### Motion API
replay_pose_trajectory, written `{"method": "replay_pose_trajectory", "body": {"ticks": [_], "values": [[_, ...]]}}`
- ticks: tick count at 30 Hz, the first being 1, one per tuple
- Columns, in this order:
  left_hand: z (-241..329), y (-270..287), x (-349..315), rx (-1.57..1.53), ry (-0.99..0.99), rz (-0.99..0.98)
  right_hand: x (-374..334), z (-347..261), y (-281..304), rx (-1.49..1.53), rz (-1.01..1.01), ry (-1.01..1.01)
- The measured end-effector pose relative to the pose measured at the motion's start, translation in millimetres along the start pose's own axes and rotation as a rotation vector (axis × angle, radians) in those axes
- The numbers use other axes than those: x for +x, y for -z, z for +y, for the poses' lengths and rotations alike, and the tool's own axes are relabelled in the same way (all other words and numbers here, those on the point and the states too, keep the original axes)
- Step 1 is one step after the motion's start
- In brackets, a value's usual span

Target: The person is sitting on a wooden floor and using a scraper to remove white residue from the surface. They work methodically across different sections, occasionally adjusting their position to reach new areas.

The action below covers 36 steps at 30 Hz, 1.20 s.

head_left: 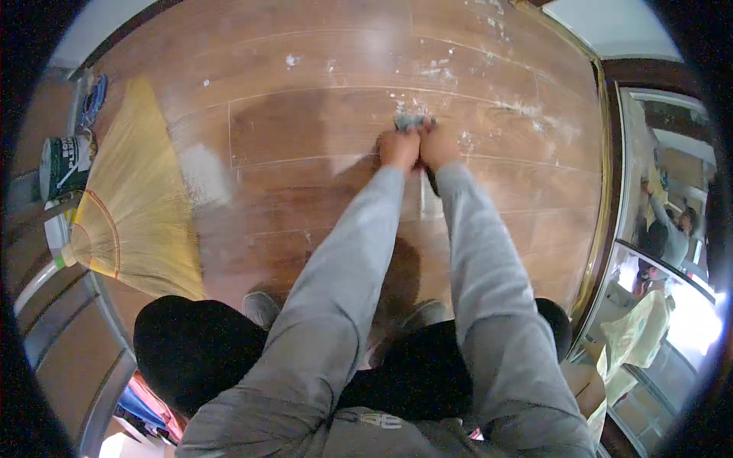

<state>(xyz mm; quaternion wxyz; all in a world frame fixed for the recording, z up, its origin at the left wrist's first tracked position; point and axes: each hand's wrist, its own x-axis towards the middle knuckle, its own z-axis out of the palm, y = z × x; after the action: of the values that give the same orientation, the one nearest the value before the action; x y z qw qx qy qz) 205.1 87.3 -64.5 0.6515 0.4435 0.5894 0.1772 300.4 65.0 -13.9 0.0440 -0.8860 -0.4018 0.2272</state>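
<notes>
Stretched out in front of me, my left hand [399,148] and my right hand [440,144] are pressed side by side, both closed round a floor scraper [410,121]. Its grey head shows just beyond my knuckles, down at the floor. A piece of dark handle comes out below my right wrist. My fingers hide most of the grip. Around the head, the brown wood-plank floor [305,126] carries white flakes and smears [447,74], thickest ahead and to the right.
On the left a large straw broom [141,198] lies by a dark green paint can [67,164] and a blue coiled cord [93,101]. A metal frame [69,313] stands nearer me. A mirrored door [664,175] edges the right side, with a pale cloth [640,328] low down.
</notes>
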Motion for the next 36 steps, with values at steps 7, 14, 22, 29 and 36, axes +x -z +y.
{"method": "replay_pose_trajectory", "body": {"ticks": [7, 14, 22, 29, 36], "values": [[-26, 9, 21, 0.115, -0.097, -0.068, -5, -16, -36, 0.042, 0.135, -0.039], [-13, 13, 33, -0.557, 0.226, -0.484, 6, -27, -2, 0.072, 0.094, -0.178], [-59, 22, 104, -0.563, 0.293, -0.544, 6, -42, 18, 0.294, 0.006, -0.221], [-42, 24, 35, -0.405, 0.140, -0.374, -40, -35, -12, 0.270, 0.268, -0.131], [-16, 22, 65, -0.491, 0.174, -0.487, -29, -43, 23, 0.382, 0.095, -0.172]]}}
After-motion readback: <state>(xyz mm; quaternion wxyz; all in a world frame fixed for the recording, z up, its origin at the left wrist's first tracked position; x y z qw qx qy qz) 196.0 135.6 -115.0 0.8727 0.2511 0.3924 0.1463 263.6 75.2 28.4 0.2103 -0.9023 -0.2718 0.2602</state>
